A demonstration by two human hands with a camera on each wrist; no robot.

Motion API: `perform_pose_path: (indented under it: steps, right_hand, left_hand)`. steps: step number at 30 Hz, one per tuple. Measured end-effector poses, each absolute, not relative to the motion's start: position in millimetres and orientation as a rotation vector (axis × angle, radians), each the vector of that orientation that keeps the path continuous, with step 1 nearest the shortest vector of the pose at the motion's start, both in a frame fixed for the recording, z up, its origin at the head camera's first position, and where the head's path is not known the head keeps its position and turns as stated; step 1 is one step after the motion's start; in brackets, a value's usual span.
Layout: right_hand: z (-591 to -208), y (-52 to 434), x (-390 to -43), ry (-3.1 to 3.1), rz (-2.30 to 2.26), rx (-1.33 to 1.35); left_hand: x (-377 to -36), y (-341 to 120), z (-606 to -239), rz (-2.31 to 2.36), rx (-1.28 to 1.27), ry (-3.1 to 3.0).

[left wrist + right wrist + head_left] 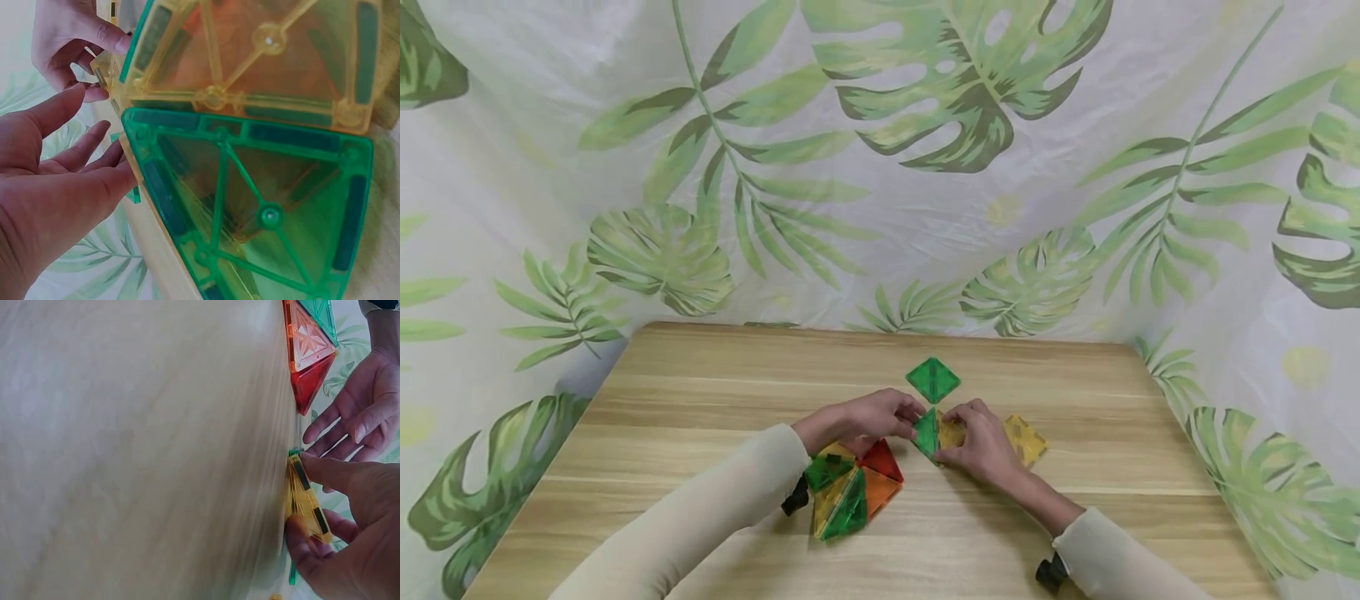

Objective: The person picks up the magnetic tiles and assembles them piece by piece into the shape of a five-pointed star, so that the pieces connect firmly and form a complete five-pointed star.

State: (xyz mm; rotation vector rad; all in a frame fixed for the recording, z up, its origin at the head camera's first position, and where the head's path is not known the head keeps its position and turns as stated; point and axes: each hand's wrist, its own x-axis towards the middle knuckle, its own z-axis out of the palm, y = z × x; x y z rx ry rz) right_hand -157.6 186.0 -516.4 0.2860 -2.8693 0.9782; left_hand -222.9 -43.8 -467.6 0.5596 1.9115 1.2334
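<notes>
Right hand (981, 446) pinching yellow tile (304, 499); left hand (868, 417) open, seemingly touching green tile (927, 433).

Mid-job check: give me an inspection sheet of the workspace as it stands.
Surface: wooden table, light grain.
Job's things: green triangle tile and yellow tile meeting edge to edge between the hands.
Clutter: green diamond tile behind; yellow square tile beside the right hand; multicoloured tile cluster under the left wrist.
Grippers: left hand touches the green triangle tile with straight fingers; right hand pinches the yellow tile.
Cables: nothing seen.
Surroundings: leaf-print cloth behind and around the table.
</notes>
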Motion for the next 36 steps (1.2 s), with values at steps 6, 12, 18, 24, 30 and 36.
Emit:
perform_pose_path:
  steps: [6,12,18,24,30,36]
  right_hand:
    - [-519.7,184.2,-158.0,-2.837,1.056,0.263]
    - [-521.0,186.7,-159.8,-2.844,1.276,0.122]
    - [-519.8,188.4,-161.4,-2.810,1.507,-0.007]
    - [-519.7,191.2,-161.7,-2.709,1.754,-0.087]
    - [-511.4,191.5,-161.4,-2.604,1.989,-0.101]
    - [-501.9,187.2,-162.7,-2.457,2.215,-0.068]
  left_hand:
    - [-219.1,-44.2,-466.7,1.271,0.515,1.857]
    - [-219.1,-42.7,-467.6,1.257,0.529,1.871]
    - [-220.4,-40.5,-467.9,1.258,0.520,1.878]
    - [-221.1,-39.4,-467.2,1.295,0.499,1.906]
    - [-224.1,-42.4,-466.9,1.317,0.610,2.043]
    - [-225.8,-53.2,-467.3,1.433,0.648,2.031]
